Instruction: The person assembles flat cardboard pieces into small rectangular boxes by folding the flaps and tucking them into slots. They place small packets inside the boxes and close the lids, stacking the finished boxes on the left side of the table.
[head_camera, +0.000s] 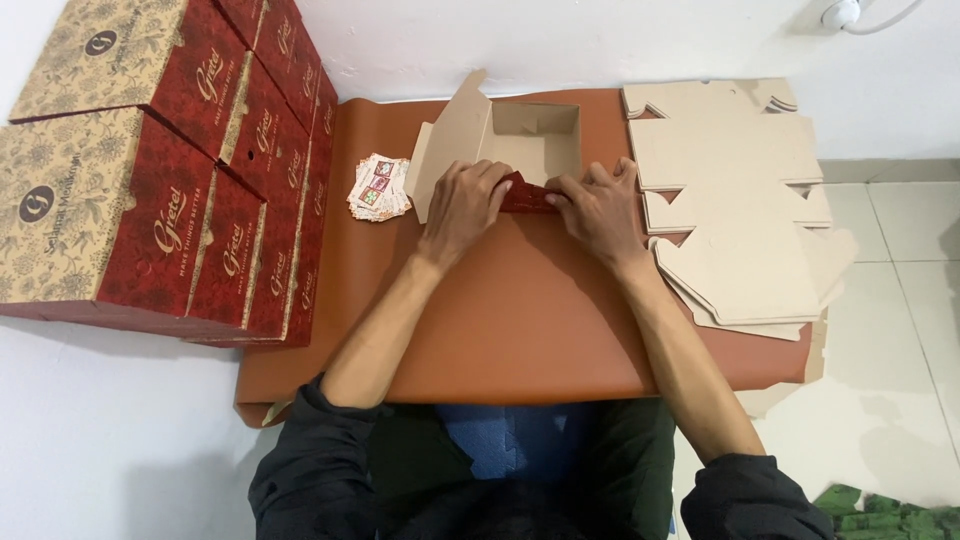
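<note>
Both hands, left hand (462, 205) and right hand (598, 205), grip the red front flap (527, 194) of a half-folded cardboard box (520, 135). Flat box blanks (735, 210) lie just right of it on the brown desk (520, 320).

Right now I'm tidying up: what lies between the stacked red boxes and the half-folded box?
A small pile of printed cards lies on the brown mat, seen from the head view.

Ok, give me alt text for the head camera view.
Both hands, left hand and right hand, press down the red front flap of a half-folded cardboard box on a brown mat. Finished boxes are stacked left, flat blanks right.
</note>
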